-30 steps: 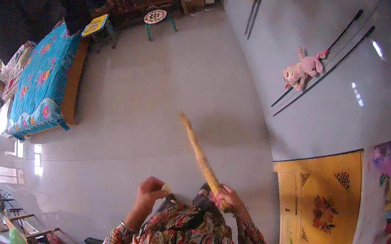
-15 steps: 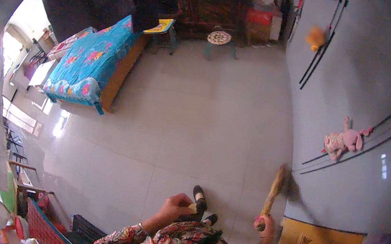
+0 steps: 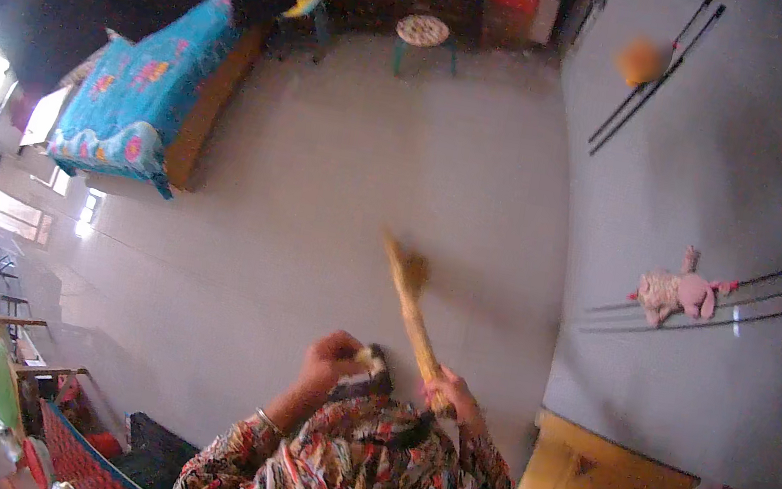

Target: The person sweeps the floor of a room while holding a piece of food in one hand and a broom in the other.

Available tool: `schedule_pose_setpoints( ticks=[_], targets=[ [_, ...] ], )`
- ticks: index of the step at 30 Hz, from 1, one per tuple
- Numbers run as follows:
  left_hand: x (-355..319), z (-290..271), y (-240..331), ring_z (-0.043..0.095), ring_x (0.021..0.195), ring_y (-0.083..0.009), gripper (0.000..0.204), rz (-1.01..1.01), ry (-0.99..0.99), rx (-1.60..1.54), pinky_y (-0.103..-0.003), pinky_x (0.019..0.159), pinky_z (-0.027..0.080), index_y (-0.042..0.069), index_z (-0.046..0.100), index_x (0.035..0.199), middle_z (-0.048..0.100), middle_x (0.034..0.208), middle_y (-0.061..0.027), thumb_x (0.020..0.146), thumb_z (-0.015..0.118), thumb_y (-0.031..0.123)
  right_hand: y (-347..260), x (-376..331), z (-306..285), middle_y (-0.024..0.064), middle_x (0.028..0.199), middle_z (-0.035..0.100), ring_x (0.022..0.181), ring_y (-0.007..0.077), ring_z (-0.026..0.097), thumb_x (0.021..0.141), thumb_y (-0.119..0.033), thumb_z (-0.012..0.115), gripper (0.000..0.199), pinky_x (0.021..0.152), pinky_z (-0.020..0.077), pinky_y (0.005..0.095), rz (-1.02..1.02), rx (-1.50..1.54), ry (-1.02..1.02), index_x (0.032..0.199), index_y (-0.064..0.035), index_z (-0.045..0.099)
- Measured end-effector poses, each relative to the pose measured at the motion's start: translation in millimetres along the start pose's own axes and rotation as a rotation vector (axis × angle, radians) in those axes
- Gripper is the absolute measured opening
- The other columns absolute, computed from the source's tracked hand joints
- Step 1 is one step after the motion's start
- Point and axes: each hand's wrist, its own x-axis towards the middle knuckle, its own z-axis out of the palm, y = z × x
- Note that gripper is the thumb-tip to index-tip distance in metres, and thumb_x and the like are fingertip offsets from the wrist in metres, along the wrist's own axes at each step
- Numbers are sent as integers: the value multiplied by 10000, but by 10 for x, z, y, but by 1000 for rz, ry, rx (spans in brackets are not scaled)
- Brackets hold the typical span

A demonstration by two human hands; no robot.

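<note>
Ahead of the wooden stick (image 3: 412,319), the floor (image 3: 342,166) gives passage between bed (image 3: 131,89) and wall (image 3: 737,165) up to a round stool (image 3: 423,31).

Stick (image 3: 412,319) is yellowish tan, a bit uneven in tone. Garment (image 3: 377,475) is a busy multicol. print: red, blk, cream + brn streaks. Floor (image 3: 339,186) is plain lt. grey-beige; wall (image 3: 725,173) is cooler grey w/ blk strips (image 3: 635,99). Plush toys: one orange (image 3: 641,61), one pink w/ a paler patterned body (image 3: 677,292). Cabinet (image 3: 571,464) is yellow-orange w/ red floral + dk. corner motifs. Bedspread (image 3: 137,85) is turq. w/ pink & yellow flowers, pale wavy border; bed side (image 3: 208,116) brn. Round stool (image 3: 423,31): whitish top, dk. pattern, green legs. Basket (image 3: 86,457): red weave, blue rim.
</note>
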Motion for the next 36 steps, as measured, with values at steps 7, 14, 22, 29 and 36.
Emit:
schedule_pose_setpoints(
  ticks=[7, 14, 22, 29, 36],
  targets=[
    [138, -79, 294, 601, 712, -151, 200, -25, 70, -11, -263, 618, 463, 22, 580, 860, 650, 801, -79, 689, 670, -27, 173, -84, -699, 108, 903, 629, 617, 148, 611, 793, -74, 597, 435, 530, 524, 263, -78, 83, 84, 1204, -1, 475],
    [202, -147, 433, 600, 716, -157, 169, -32, 151, -59, -266, 632, 477, 6, 568, 856, 646, 813, -99, 716, 599, -84, -627, -406, -810, 127, 878, 641, 627, 175, 605, 780, -38, 559, 380, 526, 520, 290, -309, 197, 302, 1153, -11, 492],
    [340, 213, 636, 558, 714, -132, 136, -72, 232, -21, -252, 663, 445, 12, 566, 847, 609, 775, -52, 733, 608, -48, -1004, -65, -1394, 71, 711, 567, 555, 164, 559, 801, -161, 592, 166, 462, 460, 289, -174, 304, 624, 898, -35, 544],
    [694, 649, 892, 597, 751, -162, 170, -87, 208, -14, -262, 664, 456, 18, 573, 874, 644, 817, -86, 706, 600, 5, -957, 552, -645, 64, 737, 580, 535, 166, 576, 771, -101, 622, 272, 469, 463, 279, -92, -12, 354, 1013, -26, 522],
    [959, 898, 1101, 601, 722, -166, 189, -94, 207, -18, -286, 657, 471, 20, 571, 881, 645, 814, -88, 695, 606, 18, -1577, 775, -547, 111, 807, 629, 558, 180, 604, 767, -55, 621, 453, 525, 515, 293, 91, 47, -95, 1184, 37, 470]
  ],
)
